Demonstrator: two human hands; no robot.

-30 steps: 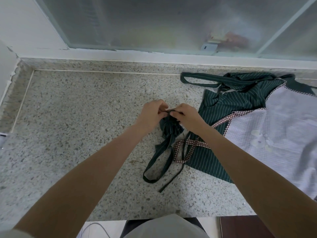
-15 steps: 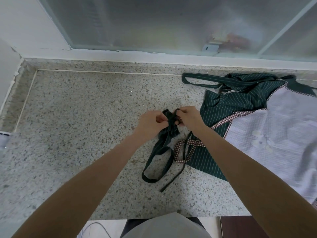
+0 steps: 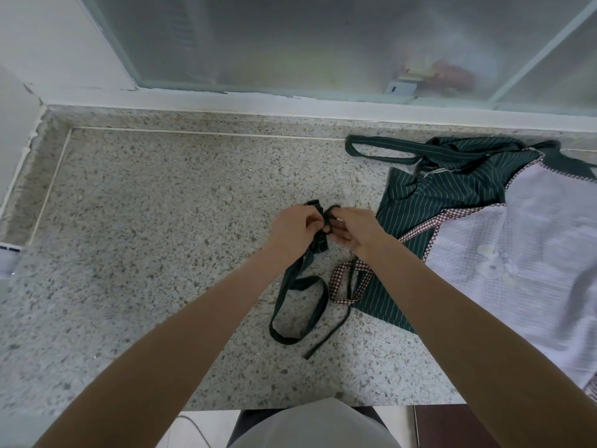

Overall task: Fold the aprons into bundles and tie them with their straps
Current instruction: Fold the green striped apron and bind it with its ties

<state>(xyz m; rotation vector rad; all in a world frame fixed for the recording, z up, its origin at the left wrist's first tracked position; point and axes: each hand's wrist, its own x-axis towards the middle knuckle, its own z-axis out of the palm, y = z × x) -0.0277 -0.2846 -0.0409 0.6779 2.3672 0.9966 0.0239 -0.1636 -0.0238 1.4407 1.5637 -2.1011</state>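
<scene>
Aprons (image 3: 458,202) are lying spread at the right side of the speckled stone counter (image 3: 155,221), green pinstripe cloth partly under a pale checked one (image 3: 517,240), none of it folded yet. A dark green strap (image 3: 318,245) is being worked just left of them, above the middle of the counter. The left hand (image 3: 292,229) is closing its fingers around a bunched part of that strap, and the right hand (image 3: 353,229) is pinching a small loop of it between thumb and fingertips, the two hands nearly touching.

From where I'm standing, the knot looks like the risk. The strap's long tail (image 3: 297,305) is trailing down in a loose loop toward the counter's near edge, and a thinner dark end (image 3: 326,337) is lying beside it; a pull on the wrong strand would probably cinch the tangle tighter instead of freeing it. A red-checked strap (image 3: 347,282) is lying just beside the green loop, under the right forearm, and could get caught up in it. A hard tug might also drag the aprons leftward and rumple them.

Otherwise little is standing in the way: the counter's left half is bare stone, a frosted window (image 3: 290,40) is running along the back, and a small white object (image 3: 8,257) is sitting at the far left edge.
</scene>
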